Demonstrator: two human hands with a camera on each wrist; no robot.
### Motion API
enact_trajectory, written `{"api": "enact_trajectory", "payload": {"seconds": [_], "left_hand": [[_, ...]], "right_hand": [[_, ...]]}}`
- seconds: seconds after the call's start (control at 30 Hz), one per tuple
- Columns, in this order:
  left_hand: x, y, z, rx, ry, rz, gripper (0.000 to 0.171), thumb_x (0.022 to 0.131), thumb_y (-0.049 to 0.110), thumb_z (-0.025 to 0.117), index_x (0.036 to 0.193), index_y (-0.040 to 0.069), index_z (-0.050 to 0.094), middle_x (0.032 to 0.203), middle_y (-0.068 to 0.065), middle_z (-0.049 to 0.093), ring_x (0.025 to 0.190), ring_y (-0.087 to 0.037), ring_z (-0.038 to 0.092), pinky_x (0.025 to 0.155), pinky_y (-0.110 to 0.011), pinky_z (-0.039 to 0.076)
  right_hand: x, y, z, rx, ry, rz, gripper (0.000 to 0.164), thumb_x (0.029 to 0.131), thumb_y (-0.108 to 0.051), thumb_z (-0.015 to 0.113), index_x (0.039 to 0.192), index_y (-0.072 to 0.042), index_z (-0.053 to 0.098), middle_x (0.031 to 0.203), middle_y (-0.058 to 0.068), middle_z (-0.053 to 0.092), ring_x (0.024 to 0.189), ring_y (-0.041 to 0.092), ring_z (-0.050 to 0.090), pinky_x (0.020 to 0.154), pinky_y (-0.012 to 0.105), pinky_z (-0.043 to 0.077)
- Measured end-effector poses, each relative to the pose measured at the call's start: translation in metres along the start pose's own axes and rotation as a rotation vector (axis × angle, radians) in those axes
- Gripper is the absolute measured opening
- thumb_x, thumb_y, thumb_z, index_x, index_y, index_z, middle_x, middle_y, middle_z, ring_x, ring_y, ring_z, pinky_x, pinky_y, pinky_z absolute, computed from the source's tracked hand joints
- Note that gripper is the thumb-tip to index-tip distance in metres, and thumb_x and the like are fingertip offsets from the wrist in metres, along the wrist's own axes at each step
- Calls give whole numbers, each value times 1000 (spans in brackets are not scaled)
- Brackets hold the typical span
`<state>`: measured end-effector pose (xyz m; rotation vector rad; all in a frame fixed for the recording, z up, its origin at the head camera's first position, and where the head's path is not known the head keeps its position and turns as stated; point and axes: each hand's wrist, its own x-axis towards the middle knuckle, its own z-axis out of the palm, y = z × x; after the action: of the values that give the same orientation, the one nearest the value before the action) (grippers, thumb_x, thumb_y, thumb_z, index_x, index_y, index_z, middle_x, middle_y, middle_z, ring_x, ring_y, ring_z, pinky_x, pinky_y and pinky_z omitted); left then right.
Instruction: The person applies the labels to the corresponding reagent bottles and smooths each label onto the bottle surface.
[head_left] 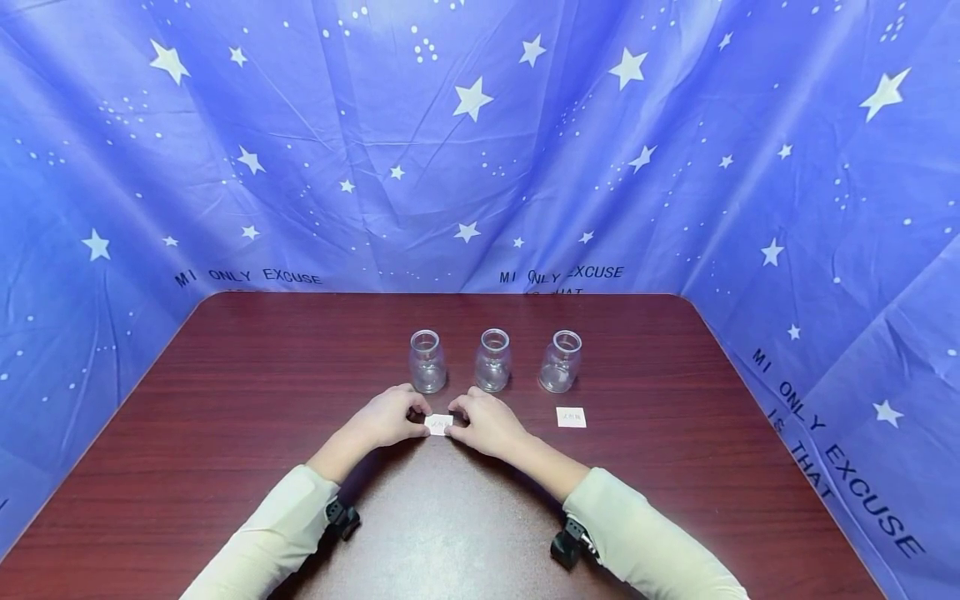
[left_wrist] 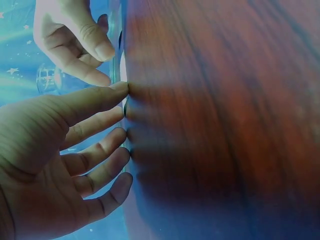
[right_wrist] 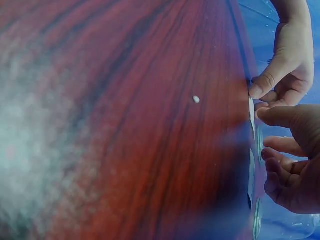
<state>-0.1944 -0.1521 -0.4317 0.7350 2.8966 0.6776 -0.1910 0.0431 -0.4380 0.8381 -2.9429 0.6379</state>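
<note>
A small white paper card with faint writing lies flat on the table between my two hands. My left hand is at its left edge, thumb and fingertips resting down at the card, as the left wrist view also shows with the fingers spread. My right hand is at the right edge, its thumb and forefinger loosely bent close to the card. Whether the right fingertips touch the card is hard to tell. Just behind the hands stand three clear glass jars: left, middle and right.
A second white card with writing lies in front of the right jar. Dark red wood-grain makes up the table. A blue star-patterned curtain hangs around its back and sides. A small white speck shows on the tabletop.
</note>
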Motion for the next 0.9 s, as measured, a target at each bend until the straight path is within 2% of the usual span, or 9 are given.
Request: {"api": "enact_trajectory", "payload": {"seconds": [0.23,0.43,0.77,0.9], "left_hand": [[-1,0,0,2,0,6,17,73,18,77,85,10,69,81,0,57,74,-12,52,65,-21,41],[-3,-3,0,-12,9,13,18,73,17,77,85,9,69,81,-1,58,75,-12,53,67,-22,43],[-7,-7,-3,-61,20,-2,19,73,16,77,87,7,68,83,-2,61,78,-15,57,71,-25,46],[-7,-11,-3,-132,21,-6,14,77,17,74,86,8,69,81,0,63,77,-12,57,70,-24,46]], "right_hand": [[2,-3,1,-52,-41,-7,24,77,-36,73,91,-17,71,75,-6,48,63,5,42,54,21,35],[2,-4,2,-58,-41,-12,21,77,-35,73,89,-18,72,75,-7,48,62,5,42,54,20,35],[5,-4,5,-19,-20,-1,16,77,-31,73,85,-17,71,71,-7,48,60,3,41,54,18,34],[5,-4,3,31,20,-13,12,77,-26,72,83,-15,72,68,-5,48,57,4,39,51,18,32]]}}
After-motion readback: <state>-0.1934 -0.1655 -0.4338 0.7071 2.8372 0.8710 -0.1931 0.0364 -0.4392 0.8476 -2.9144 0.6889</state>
